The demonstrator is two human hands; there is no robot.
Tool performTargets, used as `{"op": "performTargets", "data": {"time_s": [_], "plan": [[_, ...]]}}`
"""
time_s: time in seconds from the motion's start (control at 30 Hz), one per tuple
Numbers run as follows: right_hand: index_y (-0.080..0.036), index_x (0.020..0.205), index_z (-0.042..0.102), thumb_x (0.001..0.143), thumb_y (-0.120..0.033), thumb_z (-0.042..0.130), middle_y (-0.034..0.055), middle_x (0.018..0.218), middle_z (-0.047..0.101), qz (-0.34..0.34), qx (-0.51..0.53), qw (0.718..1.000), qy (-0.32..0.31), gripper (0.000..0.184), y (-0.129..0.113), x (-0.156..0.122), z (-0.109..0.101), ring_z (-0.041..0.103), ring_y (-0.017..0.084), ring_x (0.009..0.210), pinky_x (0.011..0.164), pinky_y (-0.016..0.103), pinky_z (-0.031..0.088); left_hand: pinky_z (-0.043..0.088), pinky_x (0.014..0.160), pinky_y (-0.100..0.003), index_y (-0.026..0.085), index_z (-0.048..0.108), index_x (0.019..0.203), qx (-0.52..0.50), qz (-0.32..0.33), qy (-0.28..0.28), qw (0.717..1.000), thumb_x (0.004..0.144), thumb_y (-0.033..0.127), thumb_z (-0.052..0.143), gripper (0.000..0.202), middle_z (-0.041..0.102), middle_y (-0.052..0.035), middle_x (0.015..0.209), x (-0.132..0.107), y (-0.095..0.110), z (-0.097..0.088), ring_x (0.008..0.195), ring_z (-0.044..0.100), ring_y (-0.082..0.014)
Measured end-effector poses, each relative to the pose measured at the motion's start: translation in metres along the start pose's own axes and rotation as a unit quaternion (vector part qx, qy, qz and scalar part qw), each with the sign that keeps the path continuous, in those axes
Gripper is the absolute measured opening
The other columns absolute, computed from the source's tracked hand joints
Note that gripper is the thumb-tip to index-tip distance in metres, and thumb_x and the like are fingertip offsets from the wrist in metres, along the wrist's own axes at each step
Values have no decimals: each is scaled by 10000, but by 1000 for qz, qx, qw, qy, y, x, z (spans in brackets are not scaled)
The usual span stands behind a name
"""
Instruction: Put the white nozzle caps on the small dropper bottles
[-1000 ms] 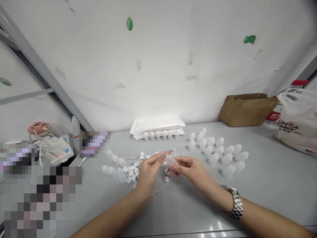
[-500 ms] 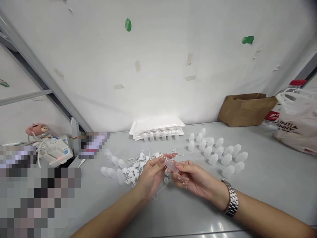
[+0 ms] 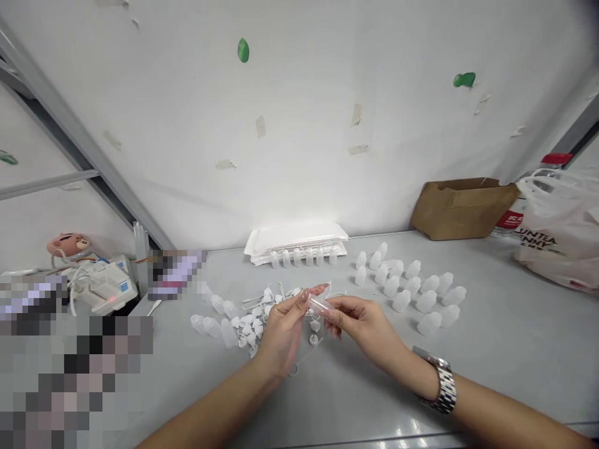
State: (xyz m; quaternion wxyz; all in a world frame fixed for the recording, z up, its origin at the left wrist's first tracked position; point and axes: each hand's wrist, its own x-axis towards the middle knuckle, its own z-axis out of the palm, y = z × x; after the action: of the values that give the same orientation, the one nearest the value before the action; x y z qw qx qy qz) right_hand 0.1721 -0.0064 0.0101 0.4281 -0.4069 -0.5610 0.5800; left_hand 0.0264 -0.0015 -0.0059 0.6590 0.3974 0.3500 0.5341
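Note:
Between my two hands, above the grey table [image 3: 346, 399], is a small translucent plastic bottle [image 3: 320, 304], held tilted. My left hand [image 3: 284, 330] grips its upper left end with thumb and fingers. At the lower right end, my right hand [image 3: 358, 318] pinches it; a metal watch [image 3: 442, 380] is on that wrist. A pile of small white caps with straps [image 3: 253, 324] lies beside and partly behind my left hand. Just below the bottle, a loose white cap [image 3: 313, 340] rests on the table. Fingers hide the bottle's ends.
Several capped bottles [image 3: 425, 301] stand to the right. Several slim bottles [image 3: 297, 257] line up before a white stack [image 3: 299, 234]. More bottles [image 3: 211, 327] lie left. A cardboard box [image 3: 463, 209] and plastic bag [image 3: 561, 231] stand back right; a white device [image 3: 110, 287] sits left.
My right hand has turned, its fingers now over the bottle's end and the wrist rolled. The bottle stays between both hands, slightly shifted left. The view has shifted a little.

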Motion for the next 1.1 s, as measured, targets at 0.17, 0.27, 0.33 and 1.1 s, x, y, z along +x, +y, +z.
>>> {"op": "performTargets", "data": {"time_s": [0.17, 0.27, 0.33, 1.1], "plan": [[-126, 576, 600, 734, -348, 655, -5, 558, 538, 70, 197, 974, -82, 278, 9, 3, -2, 419, 70, 498, 514, 222, 334, 275, 1029, -384, 182, 718, 717, 0, 5, -25, 1000, 799, 364, 577, 245, 672, -83, 1041, 0, -2, 1, 1243, 393, -243], [-112, 599, 588, 699, -270, 698, -29, 540, 491, 120, 343, 922, -131, 216, 16, 5, -1, 380, 47, 486, 515, 197, 339, 283, 1038, -366, 189, 722, 804, -2, -7, -54, 998, 797, 371, 580, 231, 636, -83, 1138, -1, 2, 3, 1257, 380, -233], [-104, 649, 602, 681, -242, 715, -28, 554, 499, 132, 391, 899, -149, 182, 18, 5, -1, 391, 43, 491, 525, 189, 352, 301, 1028, -378, 189, 718, 837, 10, -7, -69, 998, 777, 368, 606, 220, 632, -90, 1149, -2, 6, 5, 1248, 394, -246], [-115, 651, 602, 766, -371, 633, 7, 591, 578, 69, 232, 964, -112, 283, 22, 3, 2, 469, 66, 495, 528, 215, 351, 336, 962, -405, 162, 721, 840, 91, 12, 9, 996, 792, 410, 566, 297, 685, -103, 1038, -2, 5, 4, 1063, 547, -265]]}}
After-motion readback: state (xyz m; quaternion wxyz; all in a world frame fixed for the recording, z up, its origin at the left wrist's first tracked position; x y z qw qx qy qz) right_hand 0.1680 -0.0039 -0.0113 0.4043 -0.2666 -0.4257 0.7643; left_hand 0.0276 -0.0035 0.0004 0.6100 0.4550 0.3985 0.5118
